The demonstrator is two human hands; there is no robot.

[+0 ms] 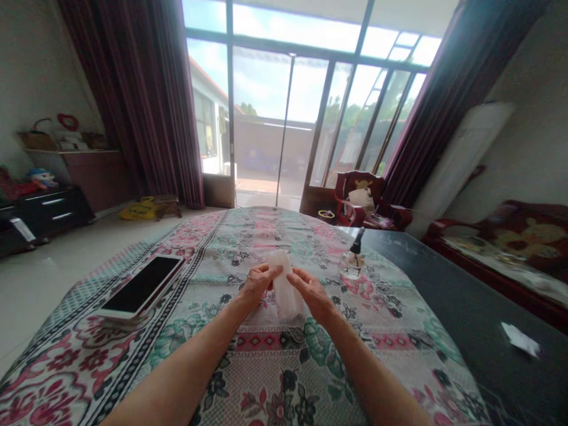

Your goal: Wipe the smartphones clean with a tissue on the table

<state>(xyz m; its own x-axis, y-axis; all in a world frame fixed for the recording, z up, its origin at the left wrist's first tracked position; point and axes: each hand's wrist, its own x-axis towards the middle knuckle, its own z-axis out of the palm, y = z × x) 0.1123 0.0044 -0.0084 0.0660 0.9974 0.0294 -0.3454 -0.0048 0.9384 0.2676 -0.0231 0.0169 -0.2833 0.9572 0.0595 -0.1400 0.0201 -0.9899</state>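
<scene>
White and thin, a folded tissue stands upright between both hands, just above the flowered cloth of the surface, near its middle; the left hand pinches its upper left edge between thumb and fingers; the right hand pinches the right edge a little lower, its fingers closed on the sheet; whether it is dry paper or a wet wipe I cannot tell. It looks very light, soft and floppy, likely to tear if pulled hard; I judge the edges and corners the best places to grip, gently and with both hands. A phone lies face up well to the left; a small glass bottle with a dark top stands near on the right.
</scene>
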